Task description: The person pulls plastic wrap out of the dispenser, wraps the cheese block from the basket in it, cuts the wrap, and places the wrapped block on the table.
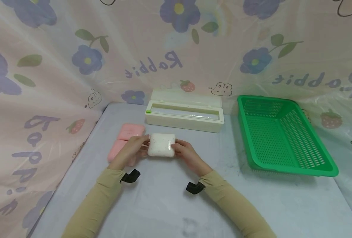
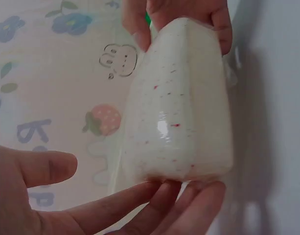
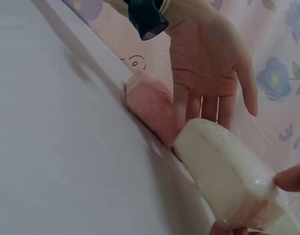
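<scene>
In the head view a white, rounded, squarish block (image 1: 161, 145) with tiny red and dark specks is held above the table between both hands. Clear shiny film seems to cover it. My right hand (image 1: 189, 153) grips its right end, thumb on top and fingers beneath. At the opposite end, my left hand (image 1: 133, 147) touches it with extended fingers. The left wrist view shows the left thumb (image 2: 52, 168) standing away from the block. Two pink blocks (image 1: 132, 131) of similar shape lie beside and partly behind my left hand.
A cream cling film dispenser (image 1: 184, 124) with its lid raised stands at the back of the white table (image 1: 164, 205). On the right sits a green plastic basket (image 1: 295, 171). A patterned curtain (image 1: 128, 39) hangs behind and along the left.
</scene>
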Available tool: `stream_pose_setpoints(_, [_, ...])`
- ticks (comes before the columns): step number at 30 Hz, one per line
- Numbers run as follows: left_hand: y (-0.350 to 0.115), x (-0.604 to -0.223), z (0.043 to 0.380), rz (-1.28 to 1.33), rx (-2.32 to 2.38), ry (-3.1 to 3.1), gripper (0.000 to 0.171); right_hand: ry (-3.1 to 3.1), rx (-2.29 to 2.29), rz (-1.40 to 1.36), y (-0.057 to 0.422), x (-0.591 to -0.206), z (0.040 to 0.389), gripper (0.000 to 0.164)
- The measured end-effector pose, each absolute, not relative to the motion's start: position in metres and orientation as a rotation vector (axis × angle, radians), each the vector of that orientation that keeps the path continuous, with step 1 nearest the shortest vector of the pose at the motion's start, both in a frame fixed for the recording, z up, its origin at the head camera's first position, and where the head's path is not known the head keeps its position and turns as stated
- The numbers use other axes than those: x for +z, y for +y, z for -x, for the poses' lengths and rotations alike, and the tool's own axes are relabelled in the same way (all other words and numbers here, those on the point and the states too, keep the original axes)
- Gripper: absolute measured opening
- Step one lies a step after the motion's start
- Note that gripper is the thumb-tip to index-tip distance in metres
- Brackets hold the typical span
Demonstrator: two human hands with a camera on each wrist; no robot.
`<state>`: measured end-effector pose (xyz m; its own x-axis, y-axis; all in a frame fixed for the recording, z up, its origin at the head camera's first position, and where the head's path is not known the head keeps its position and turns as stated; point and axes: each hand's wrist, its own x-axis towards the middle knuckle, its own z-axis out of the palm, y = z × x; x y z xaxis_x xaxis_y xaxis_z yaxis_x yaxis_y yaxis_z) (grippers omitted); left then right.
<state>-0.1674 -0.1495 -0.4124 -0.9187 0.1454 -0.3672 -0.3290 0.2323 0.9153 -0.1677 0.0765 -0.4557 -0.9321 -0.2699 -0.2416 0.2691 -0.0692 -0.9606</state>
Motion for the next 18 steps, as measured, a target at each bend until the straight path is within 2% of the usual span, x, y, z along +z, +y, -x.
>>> stream_pose_setpoints(5, [-0.158,-0.407,0.171,0.172,1.742,2.145,0.057,1.855,-2.123,-0.102,0.067,-0.457,0.170,0.049])
stream_pose_setpoints(12, [-0.165,-0.405,0.175,0.218,1.689,2.202,0.066,1.867,-2.085,-0.080,0.063,-0.458,0.169,0.034])
stream_pose_setpoints(18, [-0.166,-0.400,0.175,0.266,1.637,2.269,0.068,1.833,-2.091,-0.077,0.061,-0.459,0.169,0.037])
